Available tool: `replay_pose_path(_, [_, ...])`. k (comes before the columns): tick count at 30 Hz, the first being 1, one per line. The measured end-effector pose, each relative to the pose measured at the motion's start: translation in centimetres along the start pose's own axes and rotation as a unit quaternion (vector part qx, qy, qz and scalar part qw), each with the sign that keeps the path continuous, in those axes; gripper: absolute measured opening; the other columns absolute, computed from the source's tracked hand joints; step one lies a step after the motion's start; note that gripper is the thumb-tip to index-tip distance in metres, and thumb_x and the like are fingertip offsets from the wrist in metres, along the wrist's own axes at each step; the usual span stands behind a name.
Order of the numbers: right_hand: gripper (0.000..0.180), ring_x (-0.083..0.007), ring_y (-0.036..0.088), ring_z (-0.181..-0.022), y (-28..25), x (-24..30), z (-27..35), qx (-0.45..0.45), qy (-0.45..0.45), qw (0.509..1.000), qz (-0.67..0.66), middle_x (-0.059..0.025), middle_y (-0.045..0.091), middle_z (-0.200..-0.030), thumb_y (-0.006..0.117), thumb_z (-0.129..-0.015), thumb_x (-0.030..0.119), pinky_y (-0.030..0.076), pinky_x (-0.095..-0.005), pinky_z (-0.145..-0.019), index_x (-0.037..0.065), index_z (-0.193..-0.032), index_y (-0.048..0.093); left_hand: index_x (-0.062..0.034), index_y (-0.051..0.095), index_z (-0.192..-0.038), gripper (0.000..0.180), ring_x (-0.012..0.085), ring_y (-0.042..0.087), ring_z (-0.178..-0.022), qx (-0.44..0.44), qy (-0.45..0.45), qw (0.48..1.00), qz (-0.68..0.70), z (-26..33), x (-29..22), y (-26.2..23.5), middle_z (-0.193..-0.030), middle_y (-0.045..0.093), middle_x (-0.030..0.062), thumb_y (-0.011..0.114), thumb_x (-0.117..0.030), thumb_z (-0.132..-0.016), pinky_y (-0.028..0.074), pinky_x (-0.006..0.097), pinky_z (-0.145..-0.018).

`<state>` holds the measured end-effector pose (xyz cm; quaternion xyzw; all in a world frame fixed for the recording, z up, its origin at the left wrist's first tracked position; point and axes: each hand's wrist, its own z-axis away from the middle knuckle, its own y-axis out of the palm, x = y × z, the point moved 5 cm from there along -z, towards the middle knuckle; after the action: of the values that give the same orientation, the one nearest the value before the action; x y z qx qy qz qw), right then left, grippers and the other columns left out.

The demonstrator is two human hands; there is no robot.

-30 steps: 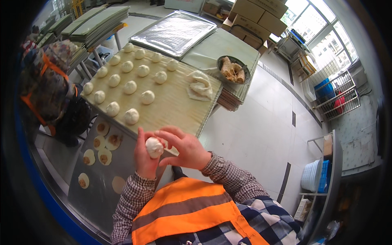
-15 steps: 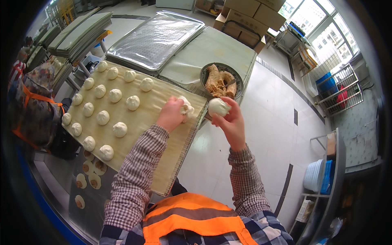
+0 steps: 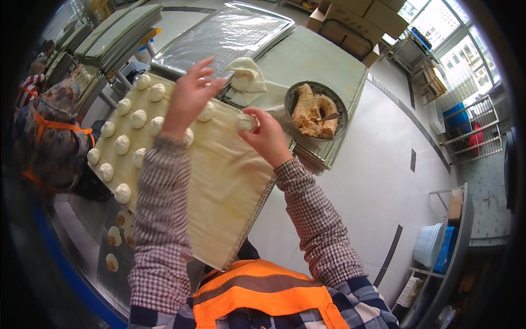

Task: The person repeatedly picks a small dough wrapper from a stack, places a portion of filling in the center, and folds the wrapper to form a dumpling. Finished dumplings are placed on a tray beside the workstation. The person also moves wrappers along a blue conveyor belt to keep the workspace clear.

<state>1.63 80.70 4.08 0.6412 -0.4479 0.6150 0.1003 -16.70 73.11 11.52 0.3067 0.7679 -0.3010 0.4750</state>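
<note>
My right hand [image 3: 267, 134] grips a small pleated white bun [image 3: 246, 122] over the right part of a cloth-lined tray [image 3: 230, 203]. My left hand [image 3: 192, 96] is raised above the tray's far side, fingers apart and holding nothing. Just right of it, a crumpled white piece [image 3: 246, 78], cloth or thin dough, lies near the far edge of the tray. Rows of pleated buns [image 3: 138, 118] sit on the tray's left part; my left hand and sleeve hide some of them.
A bowl of brown filling [image 3: 341, 123] with a utensil in it stands on the table at right. Behind lies a plastic-covered tray [image 3: 219, 41]. Flat dough rounds with filling [image 3: 114, 236] rest at lower left. Another person in an orange-strapped apron [image 3: 60, 129] is at far left.
My left hand has let go of the crumpled white piece and moved left and away from me. My right hand has brought its bun leftward over the tray.
</note>
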Motion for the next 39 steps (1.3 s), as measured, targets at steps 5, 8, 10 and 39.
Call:
replay_pose_path(5, [0.044, -0.0319, 0.063, -0.089, 2.2, 0.2, -2.6, 0.022, -0.086, 0.988, 0.128, -0.0165, 0.063, -0.102, 0.073, -0.070, 0.012, 0.052, -0.0389, -0.078, 0.005, -0.111, 0.059, -0.0005, 0.062, -0.112, 0.022, 0.0103, 0.063, -0.086, -0.141, -0.075, 0.986, -0.051, 12.5, -4.5, -13.8, -0.100, 0.067, 0.0068, 0.059, -0.013, -0.094, 0.049, 0.023, -0.074])
replay_pose_path(8, [0.045, -0.0320, 0.065, -0.085, 3.0, -1.3, -2.5, 0.048, -0.093, 0.969, 0.224, -0.0182, 0.065, -0.097, 0.074, -0.072, 0.014, 0.052, -0.0381, -0.075, 0.005, -0.114, 0.059, -0.0032, 0.063, -0.107, 0.017, 0.0092, 0.061, -0.078, -0.300, -0.094, 0.947, -0.068, 23.2, -4.5, -21.2, -0.096, 0.067, 0.0045, 0.054, -0.014, -0.096, 0.047, 0.022, -0.068])
replay_pose_path(10, [0.044, -0.0292, 0.064, -0.075, 3.3, -2.2, -2.3, 0.098, -0.056, 0.950, 0.290, -0.0173, 0.066, -0.089, 0.073, -0.076, 0.018, 0.052, -0.0390, -0.070, 0.006, -0.117, 0.058, -0.0050, 0.063, -0.105, 0.017, 0.0076, 0.059, -0.076, -0.405, -0.124, 0.900, -0.104, 32.8, -2.7, -24.1, -0.092, 0.066, 0.0038, 0.054, -0.016, -0.097, 0.047, 0.022, -0.067])
replay_pose_path(39, [0.023, -0.0162, 0.063, -0.075, 24.3, 18.9, 22.5, 0.293, -0.073, 0.952, -0.045, -0.0099, 0.065, -0.098, 0.066, -0.080, 0.002, 0.051, -0.0262, -0.067, 0.002, -0.104, 0.065, -0.0008, 0.053, -0.116, 0.043, 0.0245, 0.062, -0.098, -0.423, -0.382, 0.733, 0.372, 51.9, 13.3, -28.9, -0.111, 0.060, 0.0090, 0.073, -0.018, -0.081, 0.052, 0.040, -0.086])
